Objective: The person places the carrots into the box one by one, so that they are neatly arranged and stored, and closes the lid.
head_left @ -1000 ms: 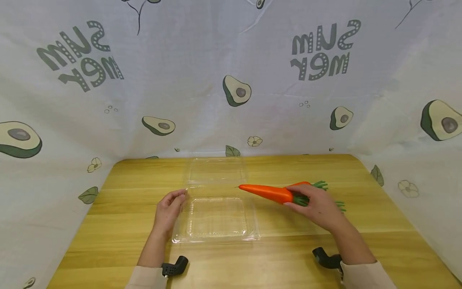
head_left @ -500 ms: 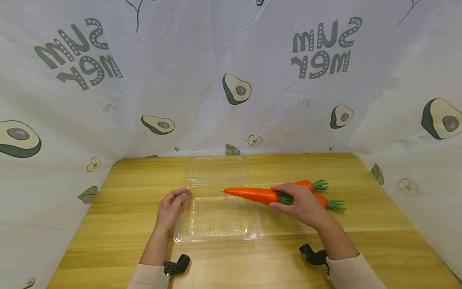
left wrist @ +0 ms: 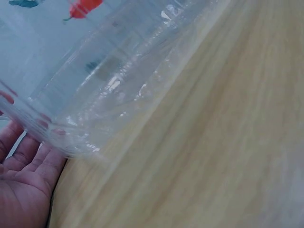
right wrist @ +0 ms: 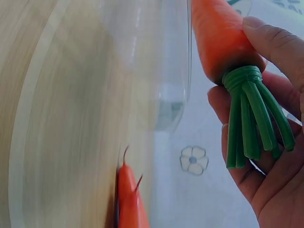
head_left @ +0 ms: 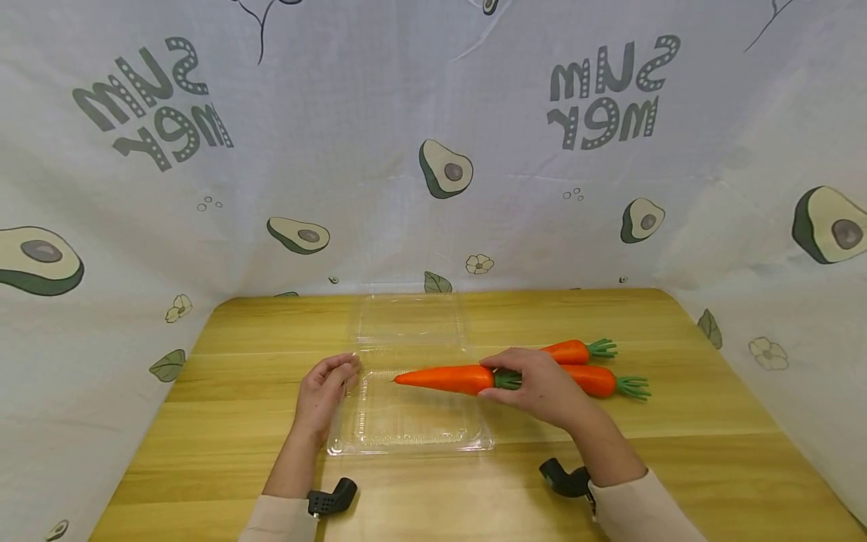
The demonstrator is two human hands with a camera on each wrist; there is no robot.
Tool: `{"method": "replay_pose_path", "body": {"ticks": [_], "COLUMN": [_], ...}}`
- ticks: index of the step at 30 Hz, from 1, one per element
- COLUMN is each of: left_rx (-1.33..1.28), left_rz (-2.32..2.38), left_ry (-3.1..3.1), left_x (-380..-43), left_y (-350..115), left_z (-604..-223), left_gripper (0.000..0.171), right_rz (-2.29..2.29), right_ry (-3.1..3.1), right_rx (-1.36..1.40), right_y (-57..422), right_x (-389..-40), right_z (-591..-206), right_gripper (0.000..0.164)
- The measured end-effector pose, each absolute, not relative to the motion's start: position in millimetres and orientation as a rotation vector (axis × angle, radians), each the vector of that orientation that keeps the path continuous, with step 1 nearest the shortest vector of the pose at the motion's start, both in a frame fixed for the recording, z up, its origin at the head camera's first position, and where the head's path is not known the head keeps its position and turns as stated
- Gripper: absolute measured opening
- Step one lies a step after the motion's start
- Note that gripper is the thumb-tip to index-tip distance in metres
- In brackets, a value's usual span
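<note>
**Held carrot over box, right hand gripping it; left hand on box rim**

Your right hand (head_left: 538,385) has the held carrot (head_left: 447,379) pinched at its crown: thumb on the near side, fingers on the far side. Right wrist view agrees: thumb on the orange body just above the greens (right wrist: 254,116), fingers behind, greens lying across your palm and fingers.

The held carrot is over the base of the clear box (head_left: 409,452), lying crosswise. Thin tip points left, toward your other hand; crown is about at the right rim. Can't tell if it touches the plastic.

Your left hand (head_left: 321,395) grips the box's left rim near the far corner, fingers and thumb bent at the edge. Left wrist view is blurred, but shows your fingers at the plastic edge, partly seen through it.

Box sits on the wood table (head_left: 630,467), its lid (head_left: 409,320) folded back on the far side, toward the sheet (head_left: 366,113).

2 more carrots lie on the table right of the box: near carrot (head_left: 596,382) and far carrot (head_left: 567,351), side by side, greens to the right. Your right hand hides part of them in the head view; their 2 tips show in the right wrist view.

You have 1 black mount on each wrist: left mount (head_left: 336,497), right mount (head_left: 566,479). Sheet is white, printed with avocados and mirrored lettering.
</note>
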State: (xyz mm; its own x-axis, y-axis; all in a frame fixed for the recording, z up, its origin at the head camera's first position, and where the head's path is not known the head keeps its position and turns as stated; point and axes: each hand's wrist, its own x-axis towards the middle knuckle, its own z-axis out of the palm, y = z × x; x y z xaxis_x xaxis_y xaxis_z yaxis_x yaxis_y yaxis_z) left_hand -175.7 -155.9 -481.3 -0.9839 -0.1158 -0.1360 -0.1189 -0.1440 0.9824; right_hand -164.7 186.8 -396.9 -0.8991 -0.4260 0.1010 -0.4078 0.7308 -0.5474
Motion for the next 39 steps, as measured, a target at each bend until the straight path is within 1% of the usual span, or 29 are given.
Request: {"method": "replay_pose_path", "body": {"ticks": [6,12,26,39], "left_rx": [-0.286,-0.272,-0.267,-0.265], "left_rz": [2.360,2.374,2.385,2.388], "left_ry": [2.059,2.049,2.038,2.043], "left_x": [-175.8,-175.3,-176.1,-176.2], "left_y": [-155.6,-156.1,-156.4,-155.7], "left_z": [-481.9,-482.3,-483.5,-482.8], "left_gripper": [0.036,0.036,0.036,0.036], "right_rz": [-0.923,-0.973,-1.033,-0.875], "right_ry": [2.810,2.741,2.708,2.848], "right_rx": [-0.752,-0.711,-0.741,-0.829], "right_y": [170.8,158.3,137.0,127.6], "right_x": [-165.1,-164.9,-156.5,-151.0], "right_z": [-399.2,-404.5,-416.7,-423.1], "right_gripper": [0.043,0.046,0.040,0.034]}}
